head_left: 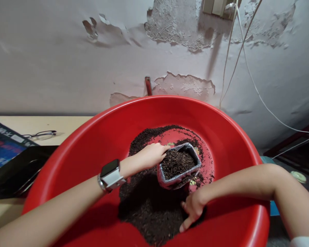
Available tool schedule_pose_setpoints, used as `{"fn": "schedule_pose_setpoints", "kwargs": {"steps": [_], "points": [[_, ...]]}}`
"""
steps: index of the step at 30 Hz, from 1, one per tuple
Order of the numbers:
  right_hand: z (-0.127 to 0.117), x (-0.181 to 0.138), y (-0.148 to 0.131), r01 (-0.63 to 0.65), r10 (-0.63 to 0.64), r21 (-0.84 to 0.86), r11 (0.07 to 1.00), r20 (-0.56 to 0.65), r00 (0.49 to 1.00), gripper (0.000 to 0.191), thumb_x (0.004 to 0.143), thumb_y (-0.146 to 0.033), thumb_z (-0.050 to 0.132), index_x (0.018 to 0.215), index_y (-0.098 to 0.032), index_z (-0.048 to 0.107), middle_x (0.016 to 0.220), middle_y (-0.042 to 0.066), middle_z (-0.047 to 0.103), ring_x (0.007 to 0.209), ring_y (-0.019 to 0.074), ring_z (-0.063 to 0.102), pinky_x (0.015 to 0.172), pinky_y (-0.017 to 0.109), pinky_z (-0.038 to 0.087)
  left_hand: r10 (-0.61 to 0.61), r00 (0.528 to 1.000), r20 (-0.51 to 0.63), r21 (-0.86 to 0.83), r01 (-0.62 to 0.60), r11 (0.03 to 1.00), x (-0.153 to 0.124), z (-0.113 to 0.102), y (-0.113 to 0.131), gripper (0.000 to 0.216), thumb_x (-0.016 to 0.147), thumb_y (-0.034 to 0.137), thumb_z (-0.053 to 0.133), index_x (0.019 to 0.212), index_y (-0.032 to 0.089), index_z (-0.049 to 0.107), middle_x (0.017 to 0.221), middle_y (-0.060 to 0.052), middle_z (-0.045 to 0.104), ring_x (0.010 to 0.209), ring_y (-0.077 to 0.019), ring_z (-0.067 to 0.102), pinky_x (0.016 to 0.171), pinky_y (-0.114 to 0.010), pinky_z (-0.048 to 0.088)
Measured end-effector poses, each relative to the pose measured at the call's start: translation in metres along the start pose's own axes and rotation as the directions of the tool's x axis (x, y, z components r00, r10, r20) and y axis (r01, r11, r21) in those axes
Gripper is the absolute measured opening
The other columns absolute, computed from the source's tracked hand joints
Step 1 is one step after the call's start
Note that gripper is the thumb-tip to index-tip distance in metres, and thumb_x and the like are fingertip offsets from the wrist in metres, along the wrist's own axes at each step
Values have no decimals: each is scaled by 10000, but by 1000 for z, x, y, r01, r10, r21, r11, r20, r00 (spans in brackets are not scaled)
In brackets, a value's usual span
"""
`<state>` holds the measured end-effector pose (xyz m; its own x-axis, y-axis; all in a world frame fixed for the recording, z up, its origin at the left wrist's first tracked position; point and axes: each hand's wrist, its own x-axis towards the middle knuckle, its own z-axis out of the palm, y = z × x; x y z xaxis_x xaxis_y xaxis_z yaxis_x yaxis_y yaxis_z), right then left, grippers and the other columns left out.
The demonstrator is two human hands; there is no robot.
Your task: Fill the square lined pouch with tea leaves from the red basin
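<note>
A small rectangular container (pixel 166 184) lined with clear plastic is tilted inside the red basin and filled with dark soil (pixel 177 164). My left hand (pixel 154 153), with a watch on its wrist, grips the container's left rim. More loose soil (pixel 156 219) is spread over the basin floor below it. My right hand (pixel 194 207) reaches down into this soil on the right, thumb apart from the fingers. Some of its fingertips are hidden, and I see nothing held in it.
The high wall of the red basin (pixel 105 127) surrounds both hands. Eyeglasses (pixel 43 133) and a dark printed packet (pixel 7 144) lie on the table at left, beside a shiny black object (pixel 23 168). White cables (pixel 254 85) hang along the peeling wall (pixel 54 61).
</note>
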<state>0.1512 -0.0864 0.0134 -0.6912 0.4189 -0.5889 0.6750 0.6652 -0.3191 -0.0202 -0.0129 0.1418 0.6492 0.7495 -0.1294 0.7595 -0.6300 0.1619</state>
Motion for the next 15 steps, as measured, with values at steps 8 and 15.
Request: {"fn": "schedule_pose_setpoints", "kwargs": {"steps": [8, 15], "points": [[-15, -21, -28, -33, -11, 154, 988, 277, 961, 721, 715, -486, 588, 1292, -83, 435, 1079, 160, 617, 929, 261, 619, 696, 321, 504, 0, 1000, -11, 35, 1, 999, 2, 3, -2, 347, 856, 171, 375, 1144, 220, 564, 915, -69, 684, 820, -191, 639, 709, -250, 464], [-57, -37, -56, 229, -234, 58, 972, 111, 966, 548, 794, -477, 533, 1196, -106, 507, 919, 129, 661, 808, 215, 634, 637, 240, 455, -10, 1000, -9, 56, 11, 998, 2, 4, -3, 348, 866, 180, 375, 1159, 213, 559, 921, -72, 682, 816, -191, 640, 714, -253, 464]]}}
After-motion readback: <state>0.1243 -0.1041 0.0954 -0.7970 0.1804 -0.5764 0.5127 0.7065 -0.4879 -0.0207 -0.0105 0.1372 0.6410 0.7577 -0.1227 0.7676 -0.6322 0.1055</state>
